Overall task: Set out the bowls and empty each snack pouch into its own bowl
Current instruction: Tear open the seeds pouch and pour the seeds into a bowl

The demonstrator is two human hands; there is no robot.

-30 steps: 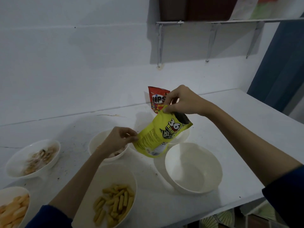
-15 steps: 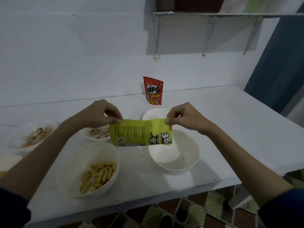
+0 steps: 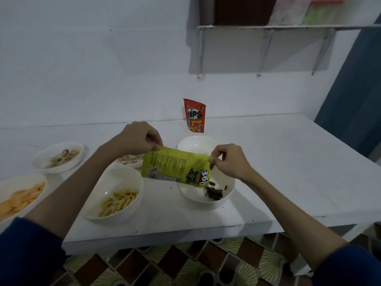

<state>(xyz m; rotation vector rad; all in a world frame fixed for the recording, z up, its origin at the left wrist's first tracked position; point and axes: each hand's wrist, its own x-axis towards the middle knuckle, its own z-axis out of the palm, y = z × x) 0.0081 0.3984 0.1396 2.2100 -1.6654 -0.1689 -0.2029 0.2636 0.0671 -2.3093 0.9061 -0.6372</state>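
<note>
A yellow snack pouch [image 3: 175, 167] hangs sideways over the table, its open end tipped down to the right. My left hand [image 3: 138, 139] pinches its upper left corner and my right hand [image 3: 228, 162] pinches its upper right corner. Dark snack pieces lie in the white bowl [image 3: 226, 198] under the pouch mouth, and a few are in the air. Behind it stands another white bowl [image 3: 195, 142], and behind that a red pouch [image 3: 194, 115] stands upright by the wall.
Several white bowls with snacks stand to the left: yellow sticks [image 3: 115, 193], orange pieces [image 3: 20, 198], brownish pieces [image 3: 59, 156] and one [image 3: 129, 161] partly behind the pouch. The table's front edge [image 3: 165, 234] is near. A shelf [image 3: 268, 27] hangs on the wall.
The yellow pouch has tipped with its right end down, and dark pieces have fallen into the bowl beneath it, which was bare before. Both hands kept their hold.
</note>
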